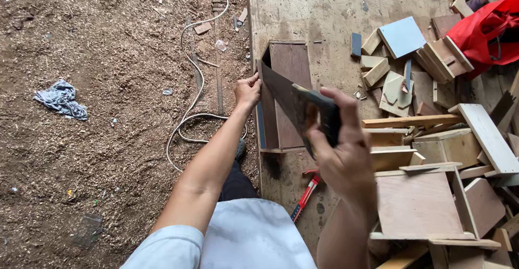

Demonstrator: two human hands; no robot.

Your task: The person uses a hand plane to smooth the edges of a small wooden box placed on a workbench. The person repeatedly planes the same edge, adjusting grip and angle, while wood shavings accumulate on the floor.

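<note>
My right hand [340, 153] grips the dark handle of a hand saw [281, 88], whose blade slants up and left to the top left corner of a brown plywood board [292, 66]. The board lies flat at the left edge of a worn wooden workbench [313, 9]. My left hand [247, 89] rests on the board's left edge, fingers pressed against it where it meets the bench edge. The saw's teeth and the cut line are hidden behind the blade.
A heap of wood offcuts and small boxes [432, 155] fills the bench's right side, with a red bag [486, 31] at the top right. A red-handled tool [305, 196] lies below the board. On the sawdust floor lie a white cable [194, 96] and a grey rag [62, 99].
</note>
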